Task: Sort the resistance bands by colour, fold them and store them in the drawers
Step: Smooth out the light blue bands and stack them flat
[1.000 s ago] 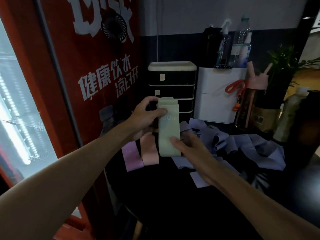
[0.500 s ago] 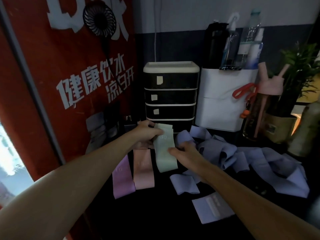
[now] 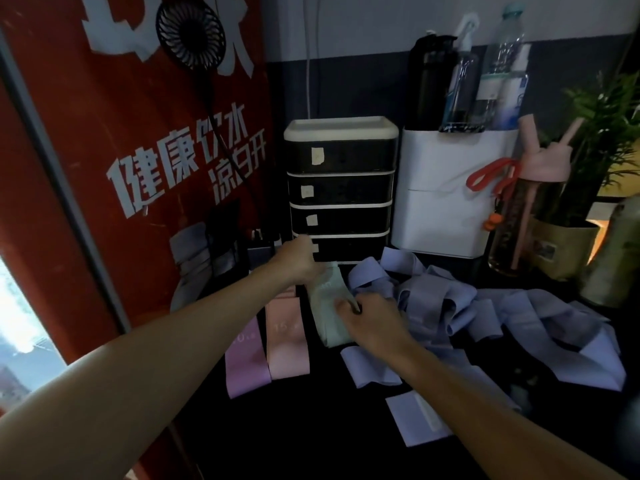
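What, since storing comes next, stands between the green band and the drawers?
No object: the green band lies right before the drawers, held by the left hand and right hand. But all four drawers look shut; one must open first.

Mint-green band; pink band; lilac band; periwinkle bands; black drawers.
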